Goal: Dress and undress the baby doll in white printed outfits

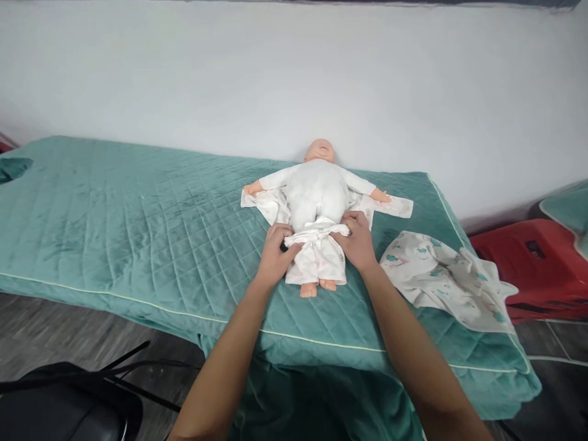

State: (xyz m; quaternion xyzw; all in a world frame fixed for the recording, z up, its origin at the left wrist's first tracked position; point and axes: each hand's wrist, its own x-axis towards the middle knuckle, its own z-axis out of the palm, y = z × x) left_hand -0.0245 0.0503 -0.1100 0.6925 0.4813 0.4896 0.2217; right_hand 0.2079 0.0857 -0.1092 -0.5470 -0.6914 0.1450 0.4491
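A baby doll [318, 190] with a white cloth body lies on its back, head toward the wall. White baby pants [319, 263] cover its legs, with both feet sticking out at the cuffs. My left hand [276, 248] grips the waistband on the left side, fingers curled over the fabric. On the right side of the waistband, my right hand [357, 239] pinches the cloth between thumb and fingers. The waistband is bunched around the doll's upper legs. Beneath the doll's back and arms, a white baby shirt [399, 206] is spread out with its sleeves to the sides.
A green quilted bed [138, 226] stands against a white wall [184, 79]. To the right lies a crumpled white printed cloth [445, 278]. A red plastic stool [533, 263] is beyond the bed's right end, and a black chair [64, 404] is at lower left.
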